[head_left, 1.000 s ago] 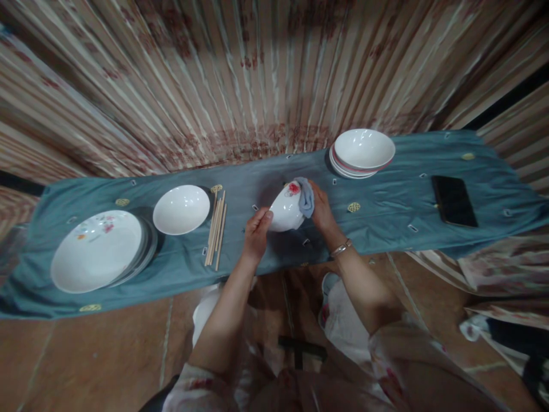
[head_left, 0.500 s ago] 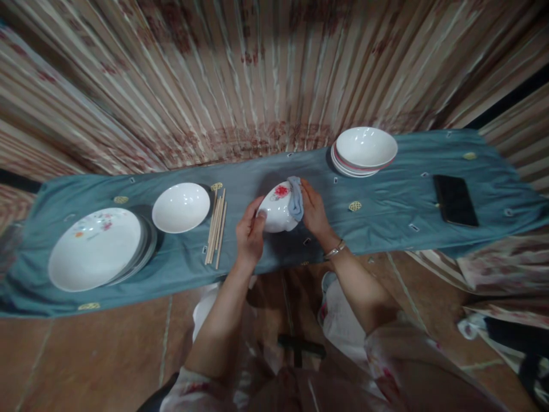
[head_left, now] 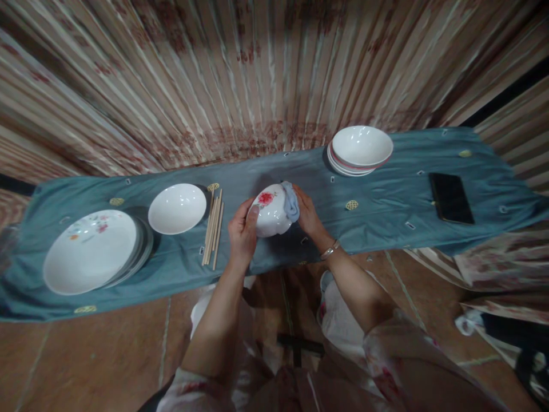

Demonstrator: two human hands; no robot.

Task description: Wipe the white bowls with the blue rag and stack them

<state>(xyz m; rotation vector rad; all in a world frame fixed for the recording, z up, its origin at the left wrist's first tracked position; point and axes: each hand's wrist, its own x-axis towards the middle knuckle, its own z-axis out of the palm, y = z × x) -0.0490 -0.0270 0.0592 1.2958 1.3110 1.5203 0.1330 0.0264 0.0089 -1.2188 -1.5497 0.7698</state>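
A white bowl (head_left: 271, 216) with a red flower on its outer side is held tilted above the middle of the cloth-covered table. My left hand (head_left: 243, 229) grips its left edge, thumb on the outside. On the bowl's right side, my right hand (head_left: 307, 213) presses a folded light-blue cloth (head_left: 290, 202) against it; some of those fingers are hidden behind the cloth. Left of my left hand lie several wooden chopsticks (head_left: 213, 229), and beyond them stands a single white bowl (head_left: 177, 209).
At the far left is a stack of large plates (head_left: 91, 252) with a flower print. A stack of white bowls (head_left: 362, 146) stands at the back right. Farther right lies a black phone-like slab (head_left: 452, 198) on the teal tablecloth (head_left: 386, 229). A pleated curtain (head_left: 274, 74) hangs behind.
The bowl has turned in my hands, and its red flower now sits farther left. Both hands have shifted slightly left and keep their hold; the whole view has drifted a little.
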